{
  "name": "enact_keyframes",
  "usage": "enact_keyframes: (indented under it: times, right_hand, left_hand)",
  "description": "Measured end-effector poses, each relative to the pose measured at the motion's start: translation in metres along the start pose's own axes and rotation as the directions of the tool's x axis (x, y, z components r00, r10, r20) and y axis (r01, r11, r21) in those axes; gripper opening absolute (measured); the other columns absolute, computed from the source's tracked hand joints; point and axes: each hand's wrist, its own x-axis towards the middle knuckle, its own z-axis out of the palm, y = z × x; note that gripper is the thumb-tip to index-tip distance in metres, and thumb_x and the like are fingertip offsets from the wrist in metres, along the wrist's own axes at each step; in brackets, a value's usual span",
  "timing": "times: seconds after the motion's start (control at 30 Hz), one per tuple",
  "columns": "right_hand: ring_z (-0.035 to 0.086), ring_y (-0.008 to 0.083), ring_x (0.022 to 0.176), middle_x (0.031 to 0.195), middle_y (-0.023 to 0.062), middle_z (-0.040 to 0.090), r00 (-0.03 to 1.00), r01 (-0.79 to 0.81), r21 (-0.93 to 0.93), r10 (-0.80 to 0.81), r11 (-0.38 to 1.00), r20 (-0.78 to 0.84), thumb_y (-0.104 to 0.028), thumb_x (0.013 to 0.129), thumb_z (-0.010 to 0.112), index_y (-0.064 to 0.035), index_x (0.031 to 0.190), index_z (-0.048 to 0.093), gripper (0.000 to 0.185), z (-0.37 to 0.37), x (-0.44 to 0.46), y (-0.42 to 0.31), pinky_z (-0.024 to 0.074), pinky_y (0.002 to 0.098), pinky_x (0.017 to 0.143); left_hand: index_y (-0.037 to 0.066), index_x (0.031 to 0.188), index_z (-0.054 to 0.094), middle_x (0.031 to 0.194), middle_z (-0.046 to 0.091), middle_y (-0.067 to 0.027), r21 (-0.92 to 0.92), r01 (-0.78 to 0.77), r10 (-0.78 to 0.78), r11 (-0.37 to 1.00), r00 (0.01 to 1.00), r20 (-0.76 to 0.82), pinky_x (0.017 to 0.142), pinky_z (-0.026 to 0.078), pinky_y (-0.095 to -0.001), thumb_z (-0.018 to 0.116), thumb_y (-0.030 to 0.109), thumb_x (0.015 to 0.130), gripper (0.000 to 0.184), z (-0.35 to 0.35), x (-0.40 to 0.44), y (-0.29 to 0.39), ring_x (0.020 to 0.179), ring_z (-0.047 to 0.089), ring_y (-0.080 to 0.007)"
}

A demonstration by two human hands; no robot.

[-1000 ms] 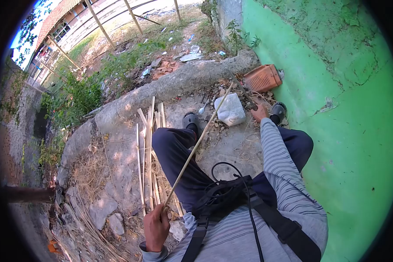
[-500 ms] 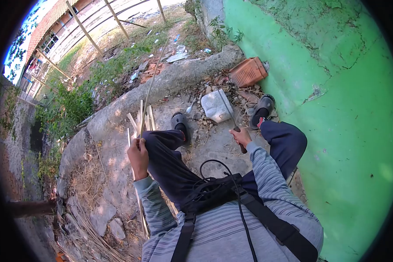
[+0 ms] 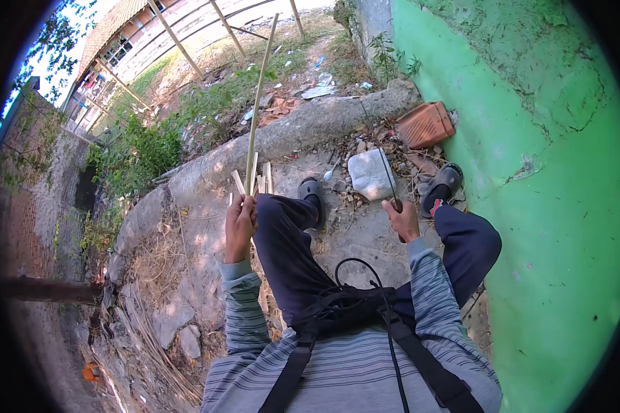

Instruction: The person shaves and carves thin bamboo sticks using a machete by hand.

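My left hand (image 3: 240, 224) is closed around the lower end of a long pale strip (image 3: 260, 103), which points up and away above my left knee. My right hand (image 3: 403, 219) grips the dark handle of a long thin blade (image 3: 387, 171). The blade rises in front of a whitish stone block (image 3: 370, 175) on the ground between my feet; whether it touches the block I cannot tell. More pale strips (image 3: 260, 180) lie on the ground beside my left leg, partly hidden by it and my left hand.
An orange hollow brick (image 3: 426, 125) lies against the green wall (image 3: 551, 227) on the right. A low rounded concrete ledge (image 3: 282, 134) curves across ahead and down the left. Rubble and dry fibres lie at the lower left, and a dark pole (image 3: 52, 290) juts in from the left.
My left hand has risen from low beside my body to near my left knee, swinging the strip upright. My right hand has drawn back from beyond the block, bringing the blade nearer.
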Motion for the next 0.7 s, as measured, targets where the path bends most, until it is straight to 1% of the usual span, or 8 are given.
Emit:
enact_keyframes:
  times: [0.03,0.1,0.23,0.3,0.33,0.37,0.47,0.7]
  right_hand:
    - [0.049,0.0132,0.053,0.055,0.0052,0.051,1.000,-0.005,0.001,0.005,1.000,0.000,-0.037,0.092,0.072,0.0010,0.076,0.064,0.042,-0.004,-0.003,-0.012,0.0365,0.0379,0.054]
    - [0.048,0.0141,0.052,0.054,0.0066,0.049,0.978,0.202,-0.082,-0.205,0.976,-0.029,-0.033,0.092,0.072,0.0010,0.078,0.065,0.038,-0.014,-0.014,-0.046,0.0357,0.0389,0.053]
    - [0.048,0.0170,0.050,0.054,0.0075,0.048,0.967,0.250,-0.094,-0.253,0.964,-0.018,-0.029,0.092,0.073,0.0001,0.082,0.066,0.031,-0.020,-0.030,-0.078,0.0358,0.0389,0.052]
    - [0.051,0.0241,0.049,0.056,0.0092,0.051,0.931,0.366,-0.123,-0.364,0.923,0.038,-0.027,0.091,0.073,-0.0017,0.088,0.067,0.026,-0.019,-0.035,-0.082,0.0360,0.0409,0.051]
    - [0.058,0.0315,0.053,0.058,0.0114,0.055,0.918,0.397,-0.188,-0.389,0.899,0.080,-0.025,0.089,0.073,-0.0050,0.094,0.068,0.022,-0.019,-0.037,-0.081,0.0413,0.0429,0.053]
    - [0.058,0.0315,0.053,0.058,0.0114,0.055,0.921,0.389,-0.191,-0.383,0.901,0.072,-0.025,0.089,0.073,-0.0050,0.094,0.068,0.022,-0.017,-0.037,-0.078,0.0413,0.0429,0.053]
    - [0.069,0.0357,0.069,0.071,0.0129,0.067,0.864,0.500,-0.308,-0.492,0.809,0.108,-0.026,0.080,0.079,-0.0114,0.100,0.068,0.028,-0.005,-0.037,-0.069,0.0542,0.0465,0.062]
    - [0.071,0.0359,0.073,0.076,0.0120,0.070,0.848,0.528,-0.381,-0.451,0.759,0.277,-0.033,0.078,0.082,-0.0131,0.099,0.068,0.032,0.013,-0.049,-0.079,0.0554,0.0483,0.066]
  left_hand:
    - [0.009,0.094,0.056,0.066,0.039,0.0056,-0.029,0.018,-0.015,0.999,0.997,0.071,0.045,0.028,-0.0222,0.051,0.026,0.109,0.023,0.010,-0.013,-0.003,0.052,0.035,-0.0038]
    - [0.010,0.091,0.053,0.066,0.036,0.0057,-0.076,0.093,-0.075,0.993,0.973,0.218,0.045,0.027,-0.0223,0.049,0.028,0.110,0.026,0.030,-0.036,-0.009,0.052,0.033,-0.0046]
    - [0.011,0.088,0.050,0.067,0.034,0.0061,-0.035,0.272,-0.232,0.962,0.876,0.423,0.048,0.026,-0.0230,0.047,0.029,0.110,0.029,0.051,-0.066,-0.022,0.054,0.033,-0.0052]
    - [0.012,0.086,0.048,0.067,0.032,0.0064,-0.020,0.321,-0.265,0.947,0.814,0.517,0.050,0.026,-0.0240,0.045,0.029,0.110,0.030,0.061,-0.073,-0.036,0.056,0.032,-0.0055]
    - [0.011,0.086,0.048,0.068,0.033,0.0069,-0.025,0.345,-0.277,0.938,0.791,0.546,0.053,0.028,-0.0243,0.046,0.030,0.111,0.031,0.065,-0.076,-0.042,0.058,0.032,-0.0051]
    - [0.011,0.086,0.048,0.068,0.033,0.0069,-0.019,0.348,-0.280,0.937,0.785,0.553,0.053,0.028,-0.0243,0.046,0.030,0.111,0.031,0.070,-0.080,-0.048,0.058,0.032,-0.0051]
    - [0.008,0.088,0.052,0.070,0.039,0.0071,0.054,0.189,-0.191,0.980,0.846,0.498,0.054,0.029,-0.0231,0.050,0.030,0.111,0.033,0.086,-0.091,-0.052,0.060,0.034,-0.0035]
    - [0.008,0.091,0.057,0.067,0.038,0.0085,0.124,0.095,-0.145,0.988,0.852,0.503,0.051,0.026,-0.0222,0.050,0.032,0.111,0.032,0.088,-0.092,-0.059,0.057,0.033,-0.0020]
